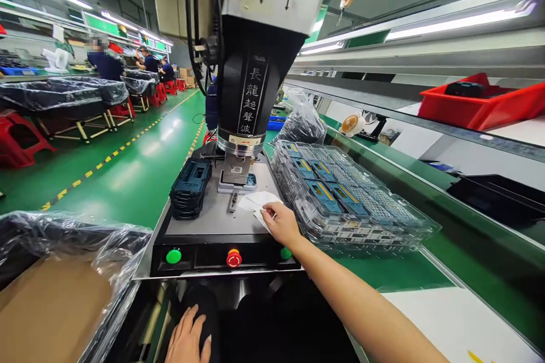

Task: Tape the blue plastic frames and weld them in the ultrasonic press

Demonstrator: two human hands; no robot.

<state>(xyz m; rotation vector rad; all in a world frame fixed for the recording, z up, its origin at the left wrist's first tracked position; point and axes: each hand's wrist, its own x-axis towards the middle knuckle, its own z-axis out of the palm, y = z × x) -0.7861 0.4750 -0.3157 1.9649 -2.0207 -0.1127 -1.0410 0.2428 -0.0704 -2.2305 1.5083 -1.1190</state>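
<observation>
My right hand [280, 223] reaches out over the grey bed [213, 212] of the ultrasonic welding machine [251, 79]. Its fingers pinch the near edge of a white cloth [256, 202] lying on the bed. Under the black welding head sits a small part in the fixture [237, 180]. A stack of dark blue plastic housings [190, 187] stands on the bed's left side. My left hand [187, 337] rests low in front of the machine on a dark rounded surface, fingers stretched flat. Beside my right wrist is a green button [286, 253].
A stack of clear trays with blue parts [340, 195] lies on the green conveyor [468, 249] to the right. A green button [173, 256] and a red stop button [234, 258] face me. A plastic-lined carton [59, 289] stands left. Other people work at distant tables [104, 62].
</observation>
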